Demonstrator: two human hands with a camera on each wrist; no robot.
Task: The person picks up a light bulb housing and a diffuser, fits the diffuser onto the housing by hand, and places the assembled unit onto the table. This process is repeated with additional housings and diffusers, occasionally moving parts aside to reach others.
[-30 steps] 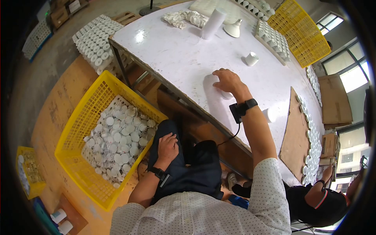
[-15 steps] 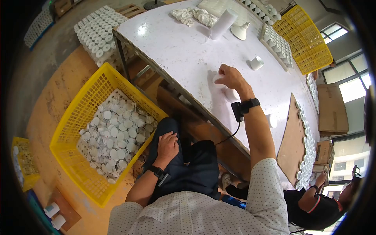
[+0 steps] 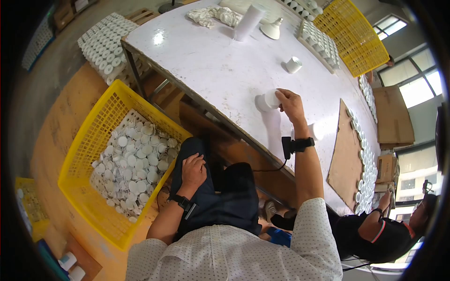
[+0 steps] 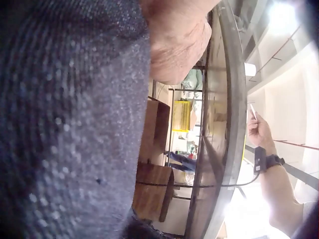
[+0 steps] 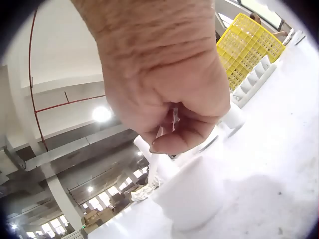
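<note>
My right hand (image 3: pixel 291 107) pinches a thin white disc (image 3: pixel 272 98) by its edge, above the white table. In the left wrist view the disc (image 4: pixel 253 111) is seen nearly edge-on in the fingers. Below the curled fingers of the right hand (image 5: pixel 169 84), the right wrist view has a white cylindrical piece (image 5: pixel 192 196) on the table; whether the disc touches it I cannot tell. My left hand (image 3: pixel 194 171) lies on the thigh, fingers relaxed and holding nothing; its wrist view shows only part of that hand (image 4: pixel 179 45).
A yellow basket (image 3: pixel 77 187) of white discs stands left of the legs. On the table are a white cup (image 3: pixel 294 65), a tall white roll (image 3: pixel 249 22), a lamp-shaped piece (image 3: pixel 271 29) and a brown board (image 3: pixel 344 161). Another person (image 3: pixel 389 236) is at the right.
My right hand has drawn back toward the right and now pinches a disc whose flat face shows. The left hand stays on the thigh. The head view has shifted slightly.
</note>
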